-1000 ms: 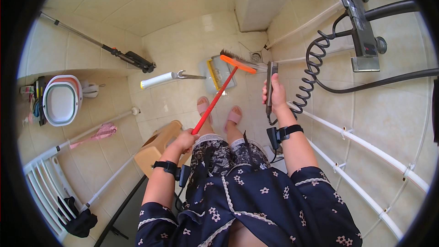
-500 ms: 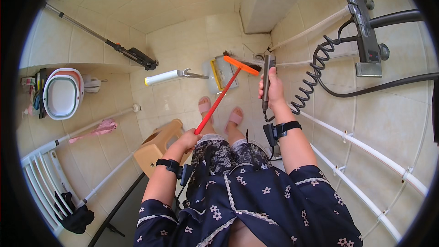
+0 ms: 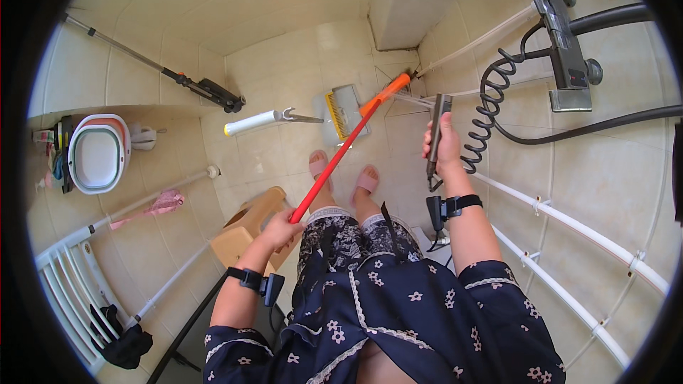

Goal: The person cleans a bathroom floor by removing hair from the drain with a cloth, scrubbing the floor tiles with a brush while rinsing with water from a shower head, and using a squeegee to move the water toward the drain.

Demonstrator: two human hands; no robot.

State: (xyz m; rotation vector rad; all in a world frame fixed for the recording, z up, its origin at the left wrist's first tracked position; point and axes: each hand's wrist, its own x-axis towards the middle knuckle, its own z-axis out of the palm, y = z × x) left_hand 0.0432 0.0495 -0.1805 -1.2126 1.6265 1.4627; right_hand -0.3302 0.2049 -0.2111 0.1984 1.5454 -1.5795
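My left hand (image 3: 281, 230) is wrapped round the red handle of a broom (image 3: 334, 163). The broom's orange head (image 3: 386, 92) is tilted above the floor near the far right corner, its bristles mostly hidden. In my right hand (image 3: 447, 146) is a dark grey spray gun (image 3: 438, 124), held upright with a coiled black hose (image 3: 491, 110) leading to it. Pale streaks like water run between the gun's top and the orange head. Left of the broom, a grey dustpan (image 3: 346, 110) with a yellow comb edge lies on the tiles, its white-gripped handle (image 3: 252, 122) pointing left.
A dark shower fixture (image 3: 562, 35) and white pipes (image 3: 569, 224) line the right wall. Beside my left arm stands a tan stool (image 3: 249, 224). Folding basins (image 3: 97, 153), a mop (image 3: 192, 84) and a white rack (image 3: 71, 291) are along the left wall.
The broom head has turned and shifted right toward the corner, and my left hand came slightly nearer. My right hand moved right with the spray gun. The dustpan stayed put.
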